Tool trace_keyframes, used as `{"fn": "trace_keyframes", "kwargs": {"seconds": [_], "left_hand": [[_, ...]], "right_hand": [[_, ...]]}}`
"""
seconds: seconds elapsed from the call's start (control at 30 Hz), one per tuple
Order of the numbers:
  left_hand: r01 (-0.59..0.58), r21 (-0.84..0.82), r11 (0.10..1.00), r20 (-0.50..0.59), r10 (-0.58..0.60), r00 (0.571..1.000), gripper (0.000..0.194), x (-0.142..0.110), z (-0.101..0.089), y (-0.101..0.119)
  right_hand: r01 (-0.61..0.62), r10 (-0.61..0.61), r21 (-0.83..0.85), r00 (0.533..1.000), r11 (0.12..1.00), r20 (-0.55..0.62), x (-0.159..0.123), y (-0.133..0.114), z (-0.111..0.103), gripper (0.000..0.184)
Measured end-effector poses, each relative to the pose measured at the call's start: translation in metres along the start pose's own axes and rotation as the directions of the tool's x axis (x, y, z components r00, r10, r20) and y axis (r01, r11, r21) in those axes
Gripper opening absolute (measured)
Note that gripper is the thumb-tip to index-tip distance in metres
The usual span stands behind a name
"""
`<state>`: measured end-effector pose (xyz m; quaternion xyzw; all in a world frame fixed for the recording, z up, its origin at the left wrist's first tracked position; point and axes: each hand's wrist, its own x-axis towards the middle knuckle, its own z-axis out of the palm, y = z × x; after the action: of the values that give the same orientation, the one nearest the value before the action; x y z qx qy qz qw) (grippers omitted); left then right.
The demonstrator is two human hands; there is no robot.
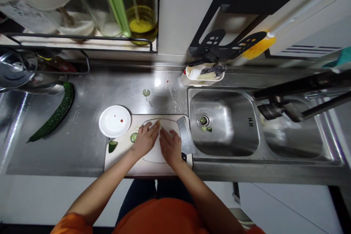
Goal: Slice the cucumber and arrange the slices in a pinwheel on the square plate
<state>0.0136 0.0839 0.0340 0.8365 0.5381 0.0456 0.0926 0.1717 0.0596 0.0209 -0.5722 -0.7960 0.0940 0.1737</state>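
Observation:
Over the cutting board (123,162), my left hand (146,138) and my right hand (169,145) meet at their fingertips. Their fingers are bent and pressed together around something small and pale green that I cannot make out. Just left of my left hand lie cucumber slices (134,137). A dark green cucumber end (112,146) sits at the board's left edge. Beside my right hand a cleaver (185,135) rests flat on the board, its dark handle partly hidden by my wrist. A white plate (114,120) with small red bits overlaps the board's upper left corner.
A long cucumber (56,115) lies on the steel counter (85,128) at left. A double sink (227,124) with scraps at its drain is at right, under a dark faucet (274,109). Behind stand a white caddy (203,76) and a jar rack (82,40).

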Motion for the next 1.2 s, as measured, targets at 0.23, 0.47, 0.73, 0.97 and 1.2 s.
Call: {"fn": "trace_keyframes", "kwargs": {"seconds": [0.23, 0.47, 0.73, 0.97, 1.2], "left_hand": [[0.054, -0.242, 0.969, -0.209, -0.106, 0.972, 0.037, -0.013, -0.018, -0.013], [0.321, -0.381, 0.867, -0.239, -0.428, 0.871, 0.026, -0.068, -0.019, -0.038], [0.508, -0.437, 0.742, -0.117, -0.607, 0.786, 0.023, -0.084, -0.004, -0.038], [0.480, -0.437, 0.761, -0.204, -0.603, 0.771, 0.025, -0.073, 0.004, -0.038], [0.483, -0.433, 0.762, -0.205, -0.604, 0.770, 0.025, -0.073, 0.001, -0.036]], "right_hand": [[-0.002, 0.001, 0.058, 1.000, 0.998, 0.013, -0.002, 0.002, -0.010, 0.031], [0.000, -0.003, 0.087, 1.000, 0.996, 0.027, -0.014, 0.005, -0.014, 0.033], [0.040, -0.042, 0.057, 0.999, 0.998, 0.029, -0.025, 0.000, -0.013, 0.028], [0.066, -0.068, 0.070, 0.998, 0.995, 0.016, -0.029, -0.005, -0.012, 0.026], [0.048, -0.050, 0.067, 0.998, 0.997, 0.031, -0.030, -0.008, -0.016, 0.026]]}}
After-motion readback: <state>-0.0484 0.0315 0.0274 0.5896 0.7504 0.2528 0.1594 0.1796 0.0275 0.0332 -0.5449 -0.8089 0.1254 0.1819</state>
